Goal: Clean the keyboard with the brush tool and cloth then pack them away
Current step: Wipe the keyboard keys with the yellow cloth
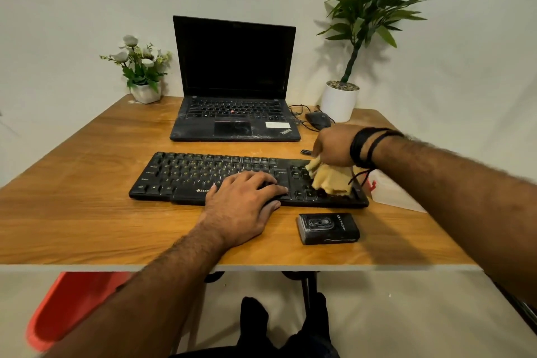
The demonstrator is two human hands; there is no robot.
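Observation:
A black keyboard (pixel 186 174) lies across the middle of the wooden desk (pixel 87 212). My left hand (pixel 244 200) rests flat on its right-centre keys, fingers straight. My right hand (pixel 334 145) grips a bunched yellow cloth (pixel 331 179) and holds it on the number pad at the keyboard's right end. A black box (pixel 328 228), which looks like the brush tool's case, sits in front of the keyboard on the right. A white plastic pouch (pixel 389 189) with a red mark lies to the right of the keyboard, partly under my right forearm.
An open black laptop (pixel 235 78) stands behind the keyboard. A black mouse (pixel 318 119) with its cable lies at the back right, beside a tall potted plant (pixel 340 100). A small flower pot (pixel 145 90) stands at the back left. A red chair (pixel 66 305) shows below the desk edge.

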